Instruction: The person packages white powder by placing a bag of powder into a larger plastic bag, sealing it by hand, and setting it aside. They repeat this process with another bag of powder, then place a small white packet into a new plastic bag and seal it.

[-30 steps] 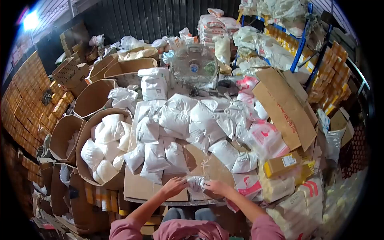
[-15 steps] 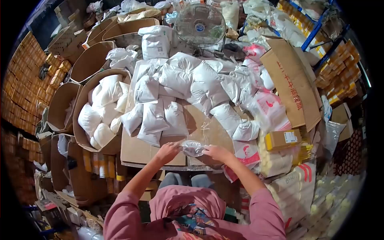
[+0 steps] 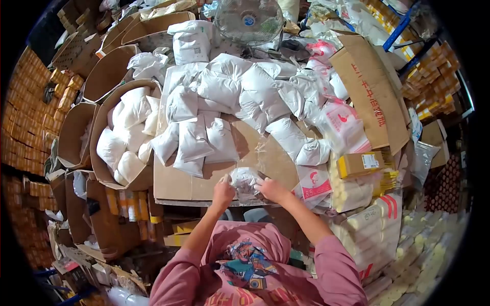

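Observation:
A small white plastic bag (image 3: pixel 245 182) lies at the front edge of the cardboard-covered table (image 3: pixel 178 187), between my hands. My left hand (image 3: pixel 224 190) is closed on the bag's left side. On its right side my right hand (image 3: pixel 271 189) grips it with bent fingers. Beyond them, several filled white bags (image 3: pixel 193 137) lie together at the left of the table, and more white bags (image 3: pixel 263 97) are heaped toward the back.
An open carton of white bags (image 3: pixel 133 135) stands at the left. A fan (image 3: pixel 248 20) is at the back. To the right are a cardboard sheet (image 3: pixel 365 97), a pink-printed bag (image 3: pixel 314 182) and a yellow-taped box (image 3: pixel 360 164).
The view has shifted, and the table's contents appear slightly higher. The small bag now looks fuller and taller between my hands, which still hold its two sides.

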A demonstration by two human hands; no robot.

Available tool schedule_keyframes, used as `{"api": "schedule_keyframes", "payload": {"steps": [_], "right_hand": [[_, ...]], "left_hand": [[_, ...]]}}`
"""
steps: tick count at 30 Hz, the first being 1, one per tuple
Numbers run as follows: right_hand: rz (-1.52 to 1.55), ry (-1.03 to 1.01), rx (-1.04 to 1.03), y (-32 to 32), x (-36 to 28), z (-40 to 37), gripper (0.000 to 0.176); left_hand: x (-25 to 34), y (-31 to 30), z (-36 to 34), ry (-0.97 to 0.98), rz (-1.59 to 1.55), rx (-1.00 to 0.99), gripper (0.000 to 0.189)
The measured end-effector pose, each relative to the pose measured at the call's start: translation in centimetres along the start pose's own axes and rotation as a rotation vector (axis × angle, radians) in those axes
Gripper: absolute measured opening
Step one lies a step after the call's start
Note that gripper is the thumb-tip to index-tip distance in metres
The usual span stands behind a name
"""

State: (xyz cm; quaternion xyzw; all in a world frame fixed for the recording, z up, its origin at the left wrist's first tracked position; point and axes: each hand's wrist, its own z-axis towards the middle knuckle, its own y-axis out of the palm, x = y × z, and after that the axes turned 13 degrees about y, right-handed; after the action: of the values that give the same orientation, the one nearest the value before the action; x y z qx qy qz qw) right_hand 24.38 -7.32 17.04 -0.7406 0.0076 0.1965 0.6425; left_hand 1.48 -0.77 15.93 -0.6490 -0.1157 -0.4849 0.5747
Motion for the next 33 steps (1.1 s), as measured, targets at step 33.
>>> {"api": "schedule_keyframes", "payload": {"steps": [33], "right_hand": [[0.799, 0.905, 0.297, 8.9, -4.7, -1.6, 0.016]], "left_hand": [[-2.9, 5.4, -4.5, -0.034, 0.118, -0.247, 0.028]]}}
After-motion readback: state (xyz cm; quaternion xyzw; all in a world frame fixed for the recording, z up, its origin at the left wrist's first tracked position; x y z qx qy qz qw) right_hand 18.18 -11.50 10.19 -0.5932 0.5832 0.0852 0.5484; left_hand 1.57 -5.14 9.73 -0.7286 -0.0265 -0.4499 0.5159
